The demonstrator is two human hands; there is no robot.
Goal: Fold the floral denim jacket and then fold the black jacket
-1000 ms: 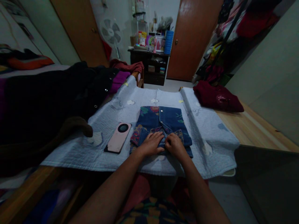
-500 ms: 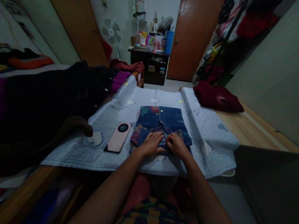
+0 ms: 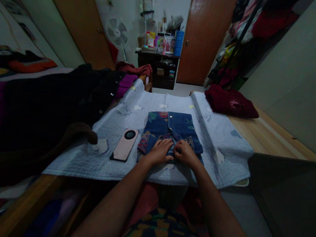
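Note:
A folded blue denim garment (image 3: 181, 120) with floral patches and metal snaps lies on a pale quilted cloth (image 3: 158, 100). My left hand (image 3: 160, 152) rests flat on its near left part, thumb spread from the fingers. Beside it, my right hand (image 3: 185, 153) has curled fingers pinching the denim near the collar opening. Left of the garment lies a pink phone (image 3: 125, 144), its round black camera facing up.
Dark clothes (image 3: 49, 105) are heaped at the left. A maroon folded garment (image 3: 232, 102) sits at the right on a wooden surface (image 3: 276, 135). Farther back stand a fan (image 3: 118, 32), a dark cabinet (image 3: 145, 62) and a door (image 3: 197, 42).
My right hand has shifted very slightly to the left over the denim. My left hand, the garment and the phone look the same.

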